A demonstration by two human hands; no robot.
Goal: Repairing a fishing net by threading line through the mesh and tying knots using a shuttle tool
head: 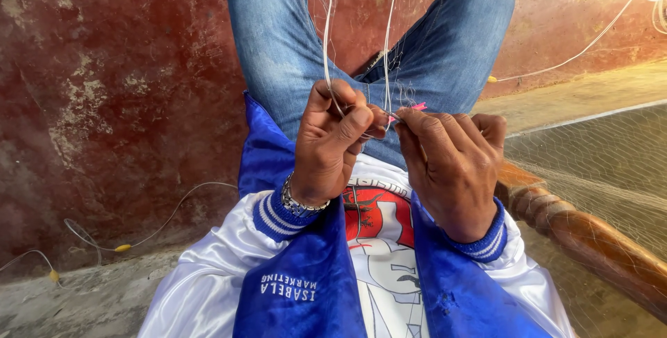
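I sit with my legs in blue jeans (pixel 445 46) stretched ahead, wearing a blue and white jacket (pixel 299 268). My left hand (pixel 330 145), with a metal bracelet on the wrist, is closed around a white cord (pixel 326 39) that runs up out of view. My right hand (pixel 451 164) pinches a small pink netting needle (pixel 415 107), its tip meeting the left fingers. Fine, nearly clear fishing net (pixel 399 81) drapes over my lap between the hands.
A worn red wall or floor surface (pixel 111 102) fills the left. A turned wooden chair arm (pixel 590 241) lies at the right, with more net (pixel 597 164) spread beyond it. Thin white line with small yellow floats (pixel 122 248) trails at the lower left.
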